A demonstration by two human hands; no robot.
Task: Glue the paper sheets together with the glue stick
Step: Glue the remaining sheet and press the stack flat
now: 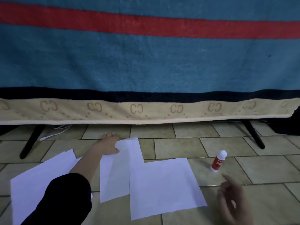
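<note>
While three white paper sheets lie spread on the tiled floor (178, 146), the left hand (109, 145) pinches the far corner of the middle sheet (116, 169), thumb on top. The right sheet (164, 185) overlaps its near edge; the left sheet (39, 181) lies under the dark sleeve (65, 197). The right hand (233, 200) hovers empty, fingers loosely spread, near the upright glue stick (218, 161) standing right of the sheets, below the towel-draped stand (146, 109).

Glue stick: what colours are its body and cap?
Red body, white cap, seen in the head view.
</note>
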